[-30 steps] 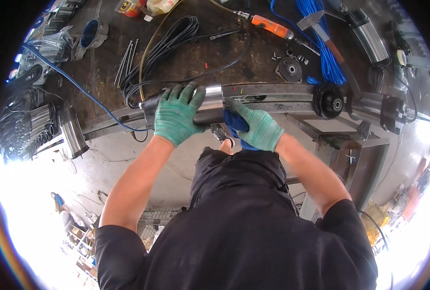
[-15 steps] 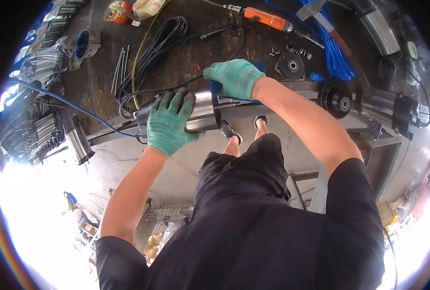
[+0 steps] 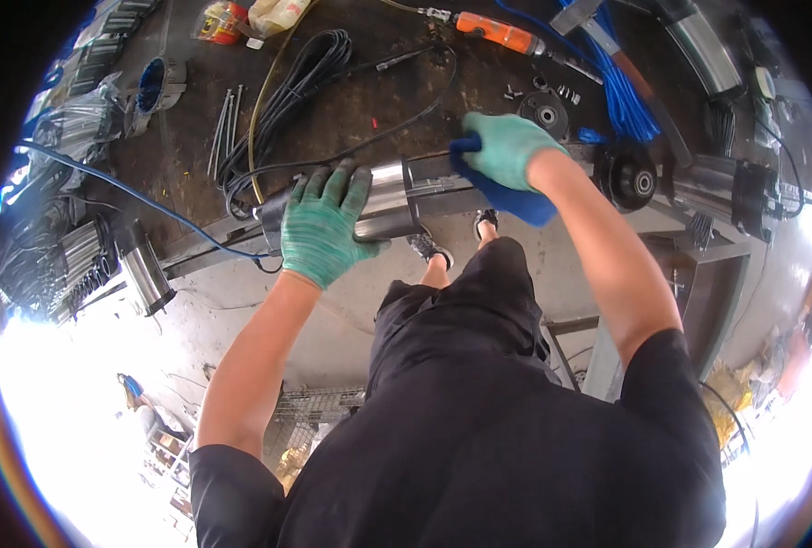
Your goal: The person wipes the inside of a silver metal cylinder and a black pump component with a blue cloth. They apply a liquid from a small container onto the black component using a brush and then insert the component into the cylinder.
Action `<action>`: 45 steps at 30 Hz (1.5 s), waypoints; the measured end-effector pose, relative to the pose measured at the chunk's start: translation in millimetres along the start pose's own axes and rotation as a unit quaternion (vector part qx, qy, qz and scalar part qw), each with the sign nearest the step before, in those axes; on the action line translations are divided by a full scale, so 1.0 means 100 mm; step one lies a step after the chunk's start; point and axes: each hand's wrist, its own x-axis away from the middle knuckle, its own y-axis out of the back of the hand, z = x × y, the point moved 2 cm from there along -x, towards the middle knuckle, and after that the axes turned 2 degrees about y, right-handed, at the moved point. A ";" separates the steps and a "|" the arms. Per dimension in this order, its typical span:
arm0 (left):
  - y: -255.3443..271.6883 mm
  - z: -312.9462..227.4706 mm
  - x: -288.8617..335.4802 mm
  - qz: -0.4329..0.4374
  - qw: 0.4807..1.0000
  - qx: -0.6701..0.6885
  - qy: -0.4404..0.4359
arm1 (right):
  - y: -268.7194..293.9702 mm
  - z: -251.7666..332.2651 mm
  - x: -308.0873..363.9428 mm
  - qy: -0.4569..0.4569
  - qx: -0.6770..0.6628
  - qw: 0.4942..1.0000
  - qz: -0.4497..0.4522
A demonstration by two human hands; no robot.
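Observation:
A shiny steel cylinder [image 3: 390, 196] with a dark left section lies along the near edge of the bench. My gloved left hand [image 3: 322, 228] rests over its left half, fingers bent over the top and thumb along the near side, gripping it. To the right of the cylinder, my gloved right hand [image 3: 511, 153] is closed on a blue cloth [image 3: 518, 203], which hangs past the bench edge. This hand is slightly blurred and apart from the cylinder. A metal bar or rail [image 3: 447, 185] runs from the cylinder's right end toward the cloth.
A round flanged part [image 3: 546, 113] and a black wheel-like part [image 3: 632, 177] sit right of my hand. Beyond are an orange air tool [image 3: 497, 33], a hammer [image 3: 630, 71], blue cord [image 3: 627, 111] and coiled black cable [image 3: 301, 96]. Long rods [image 3: 226, 132] lie left.
My right hand has moved right, away from the cylinder, with the blue cloth, which now hangs down more in view. My left hand stays on the cylinder.

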 end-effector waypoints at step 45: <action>0.01 -0.05 0.01 -0.022 0.999 -0.012 -0.021 | -1.44 0.45 0.33 0.151 0.168 0.964 -0.139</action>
